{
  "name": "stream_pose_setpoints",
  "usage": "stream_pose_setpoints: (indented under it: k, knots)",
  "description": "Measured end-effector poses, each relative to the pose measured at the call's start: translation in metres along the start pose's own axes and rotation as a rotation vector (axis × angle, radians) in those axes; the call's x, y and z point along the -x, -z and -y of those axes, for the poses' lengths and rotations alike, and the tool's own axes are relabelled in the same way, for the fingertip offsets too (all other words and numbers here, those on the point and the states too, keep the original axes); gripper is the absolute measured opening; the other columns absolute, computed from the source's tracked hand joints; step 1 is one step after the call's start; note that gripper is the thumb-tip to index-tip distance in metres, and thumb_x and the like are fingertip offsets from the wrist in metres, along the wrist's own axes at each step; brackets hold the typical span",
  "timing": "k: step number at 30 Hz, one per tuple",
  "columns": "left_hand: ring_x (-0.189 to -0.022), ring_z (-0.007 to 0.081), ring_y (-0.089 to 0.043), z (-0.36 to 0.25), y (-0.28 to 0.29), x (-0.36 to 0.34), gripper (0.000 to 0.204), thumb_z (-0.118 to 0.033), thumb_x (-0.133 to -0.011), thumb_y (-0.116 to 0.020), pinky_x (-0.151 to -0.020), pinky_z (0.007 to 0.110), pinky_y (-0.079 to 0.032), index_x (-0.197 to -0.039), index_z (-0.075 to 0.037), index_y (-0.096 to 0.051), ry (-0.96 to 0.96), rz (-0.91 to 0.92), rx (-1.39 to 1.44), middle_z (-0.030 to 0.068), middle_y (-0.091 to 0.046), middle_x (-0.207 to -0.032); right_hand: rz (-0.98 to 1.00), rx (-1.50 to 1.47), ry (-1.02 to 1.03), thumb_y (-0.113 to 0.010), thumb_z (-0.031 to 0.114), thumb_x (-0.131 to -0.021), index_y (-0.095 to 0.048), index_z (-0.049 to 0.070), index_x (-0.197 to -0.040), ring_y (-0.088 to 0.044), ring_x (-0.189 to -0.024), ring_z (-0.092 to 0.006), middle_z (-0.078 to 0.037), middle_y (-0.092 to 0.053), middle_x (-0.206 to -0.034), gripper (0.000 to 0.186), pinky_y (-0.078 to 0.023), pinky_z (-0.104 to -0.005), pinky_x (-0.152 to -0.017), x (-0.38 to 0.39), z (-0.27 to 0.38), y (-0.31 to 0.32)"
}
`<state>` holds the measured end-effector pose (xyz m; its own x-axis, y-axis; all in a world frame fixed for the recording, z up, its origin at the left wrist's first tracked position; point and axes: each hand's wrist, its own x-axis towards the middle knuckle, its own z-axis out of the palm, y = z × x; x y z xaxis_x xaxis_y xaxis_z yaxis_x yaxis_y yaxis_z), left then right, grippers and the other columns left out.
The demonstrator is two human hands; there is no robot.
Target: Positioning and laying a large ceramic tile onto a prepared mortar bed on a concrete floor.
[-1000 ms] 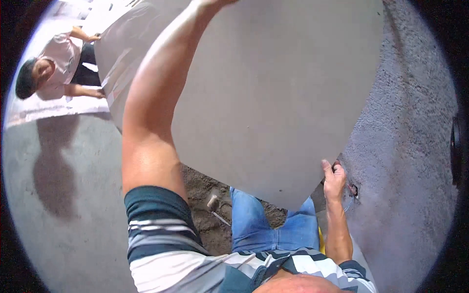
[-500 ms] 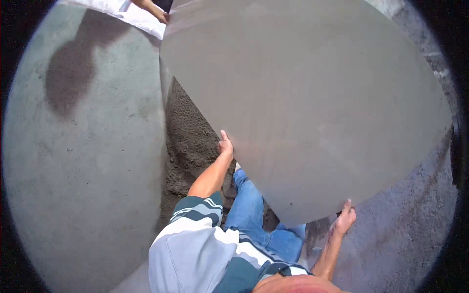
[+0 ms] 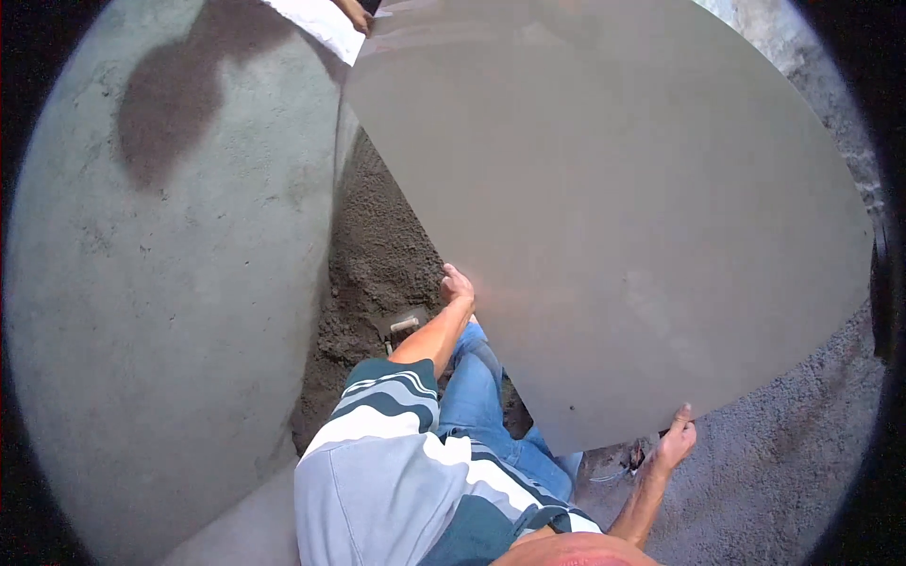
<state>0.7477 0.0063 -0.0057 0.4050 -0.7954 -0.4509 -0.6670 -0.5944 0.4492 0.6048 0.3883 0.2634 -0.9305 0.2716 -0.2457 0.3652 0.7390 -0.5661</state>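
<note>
A large, smooth grey sheet (image 3: 613, 208), flat and stiff-looking, fills the middle and right of the view. My left hand (image 3: 459, 285) grips its left edge, fingers partly hidden by the sheet. At the near right edge, my right hand (image 3: 676, 441) holds on with the thumb on top; the other fingers are mostly out of sight beneath. Another person's hand (image 3: 358, 16) is at the sheet's far left corner, by the upper rim.
Dark, rough, crumbly material (image 3: 377, 226) lies between the sheet and a pale concrete slab (image 3: 208, 311) on the left. A tool with a pale handle (image 3: 404, 325) rests there beside my left forearm. White cloth-like material (image 3: 326, 26) is at the far left; rough grey ground (image 3: 774, 462) on the right.
The sheet's left corner and left edge sit farther right in the view, and both my hands have shifted slightly right and down with it. The pale-handled tool has come into sight.
</note>
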Motion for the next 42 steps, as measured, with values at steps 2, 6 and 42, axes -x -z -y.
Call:
stream_pose_setpoints:
  k: [2, 6, 42]
  knots:
    - [-0.083, 0.0379, -0.055, 0.001, 0.002, 0.002, 0.068, -0.051, -0.082, -0.029, -0.074, 0.042, -0.043, -0.079, 0.01, -0.058, 0.013, -0.046, -0.009, 0.0284, -0.056, -0.084, 0.035, 0.022, -0.011, -0.047, 0.043, -0.083, -0.05, -0.007, -0.065, -0.041, -0.055, -0.0173, -0.009, -0.05, -0.058, 0.052, -0.036, -0.0341, -0.052, 0.0, 0.011, 0.012]
    - [-0.08, 0.0373, -0.056, 0.006, 0.01, 0.013, 0.066, -0.048, -0.083, -0.028, -0.071, 0.043, -0.044, -0.075, 0.01, -0.059, 0.035, -0.027, -0.074, 0.0279, -0.056, -0.083, 0.032, 0.036, 0.066, -0.046, 0.042, -0.083, -0.053, -0.008, -0.071, -0.044, -0.059, -0.018, -0.011, -0.053, -0.063, 0.051, -0.038, -0.0338, -0.056, 0.01, 0.036, 0.036]
    - [-0.076, 0.0284, -0.058, 0.03, 0.088, 0.117, 0.037, -0.032, -0.085, -0.039, -0.066, 0.037, -0.045, -0.092, 0.0, -0.057, 0.202, 0.144, 0.11, 0.0129, -0.06, -0.092, -0.122, 0.287, 0.309, -0.05, 0.046, -0.078, -0.053, -0.007, -0.068, -0.041, -0.053, -0.0245, -0.017, -0.05, -0.058, 0.054, -0.036, -0.0384, -0.055, -0.045, 0.034, 0.125]
